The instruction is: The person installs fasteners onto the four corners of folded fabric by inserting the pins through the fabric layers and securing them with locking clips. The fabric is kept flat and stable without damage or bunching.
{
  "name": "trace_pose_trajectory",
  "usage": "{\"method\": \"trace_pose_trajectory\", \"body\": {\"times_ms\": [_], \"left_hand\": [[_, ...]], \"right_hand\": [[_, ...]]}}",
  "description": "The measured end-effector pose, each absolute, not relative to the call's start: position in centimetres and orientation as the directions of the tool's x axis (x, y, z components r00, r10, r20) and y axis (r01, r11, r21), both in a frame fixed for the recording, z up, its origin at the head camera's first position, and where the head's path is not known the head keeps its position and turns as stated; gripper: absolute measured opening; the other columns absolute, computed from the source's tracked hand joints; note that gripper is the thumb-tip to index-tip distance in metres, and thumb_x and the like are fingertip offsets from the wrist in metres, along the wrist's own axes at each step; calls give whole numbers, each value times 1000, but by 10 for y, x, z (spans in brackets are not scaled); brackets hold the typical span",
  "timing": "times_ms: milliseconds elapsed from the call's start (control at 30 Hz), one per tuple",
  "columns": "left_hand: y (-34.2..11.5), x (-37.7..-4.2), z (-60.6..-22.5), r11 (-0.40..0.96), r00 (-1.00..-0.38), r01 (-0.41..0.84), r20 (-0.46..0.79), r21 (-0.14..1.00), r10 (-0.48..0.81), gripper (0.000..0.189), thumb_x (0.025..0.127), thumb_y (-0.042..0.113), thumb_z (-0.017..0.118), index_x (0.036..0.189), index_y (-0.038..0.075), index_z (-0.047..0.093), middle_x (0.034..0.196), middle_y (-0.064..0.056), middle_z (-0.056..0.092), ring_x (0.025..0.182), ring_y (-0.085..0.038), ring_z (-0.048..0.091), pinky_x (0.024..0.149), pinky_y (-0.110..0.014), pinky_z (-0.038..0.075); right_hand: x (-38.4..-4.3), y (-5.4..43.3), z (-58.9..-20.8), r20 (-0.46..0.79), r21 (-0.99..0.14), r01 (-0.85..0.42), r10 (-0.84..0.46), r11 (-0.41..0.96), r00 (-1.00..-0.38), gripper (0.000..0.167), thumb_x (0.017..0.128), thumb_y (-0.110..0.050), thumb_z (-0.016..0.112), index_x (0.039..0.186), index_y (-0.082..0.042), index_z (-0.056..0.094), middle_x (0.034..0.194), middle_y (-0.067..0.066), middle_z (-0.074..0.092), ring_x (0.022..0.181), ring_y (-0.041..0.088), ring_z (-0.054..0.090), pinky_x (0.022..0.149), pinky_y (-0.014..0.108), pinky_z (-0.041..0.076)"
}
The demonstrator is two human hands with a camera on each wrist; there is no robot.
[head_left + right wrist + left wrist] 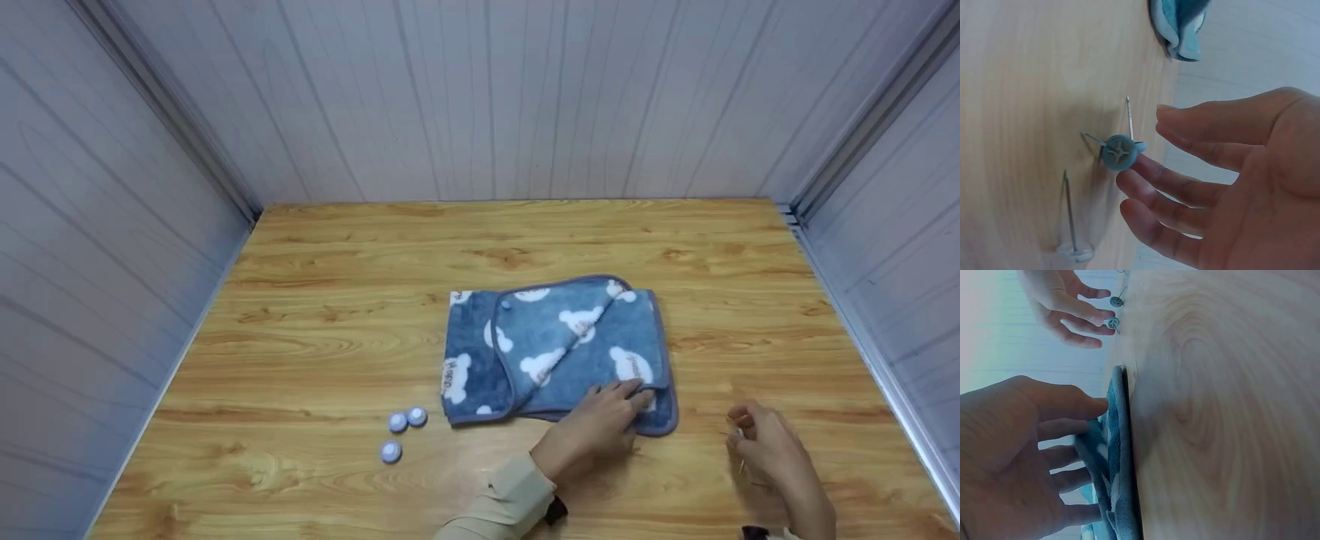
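A folded blue fleece blanket [517,337] with white bear shapes and grey-blue edging lies on the table. My left hand [600,420] rests at its near edge, fingers extended against the loose upper flap [1090,458]. The thumb reaches toward the lower layers in the left wrist view. Off to the right, my right hand [772,442] is low over the table with relaxed fingers. Beside its fingertips is a small round-based pin [1119,153], its thin needle pointing up. Another pin [1075,250] with a clear round base stands nearby on the wood.
Three small white-and-lilac round caps [397,421] sit left of the blanket, two side by side and one nearer. Pale panelled walls [480,97] enclose the wooden table [315,300] at the back and both sides.
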State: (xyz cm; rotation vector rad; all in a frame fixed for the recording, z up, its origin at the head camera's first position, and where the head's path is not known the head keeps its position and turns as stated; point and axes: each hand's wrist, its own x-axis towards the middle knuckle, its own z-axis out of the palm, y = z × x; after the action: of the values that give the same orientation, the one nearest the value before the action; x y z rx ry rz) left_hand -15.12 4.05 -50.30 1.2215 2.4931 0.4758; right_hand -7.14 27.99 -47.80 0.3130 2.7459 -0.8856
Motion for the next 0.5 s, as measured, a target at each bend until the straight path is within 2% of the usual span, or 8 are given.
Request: {"method": "trace_pose_trajectory", "body": {"times_ms": [100,333,500], "left_hand": [[42,-152,-502,593,-598,677,-144,436,789,56,90,17,58,143,25,41,150,2,31,134,-14,32,103,-42,35],[41,-153,-500,582,-594,666,-141,466,792,36,93,14,55,125,28,62,149,4,31,131,-12,34,99,-46,38],[42,-154,-500,593,-613,643,-138,484,778,37,95,13,52,128,28,58,149,4,31,133,-12,32,100,-48,37]], "right_hand": [[-75,281,-479,-313,-535,294,138,792,-940,29,80,1,62,105,14,57,98,24,57,87,31,54,73,46,45],[-76,278,-480,-339,-536,355,190,766,-921,18,80,1,65,95,11,62,85,13,59,79,25,54,65,35,44],[-74,276,-481,-337,-551,390,231,738,-913,11,79,0,67,86,7,64,78,8,59,73,21,54,61,30,43]]}}
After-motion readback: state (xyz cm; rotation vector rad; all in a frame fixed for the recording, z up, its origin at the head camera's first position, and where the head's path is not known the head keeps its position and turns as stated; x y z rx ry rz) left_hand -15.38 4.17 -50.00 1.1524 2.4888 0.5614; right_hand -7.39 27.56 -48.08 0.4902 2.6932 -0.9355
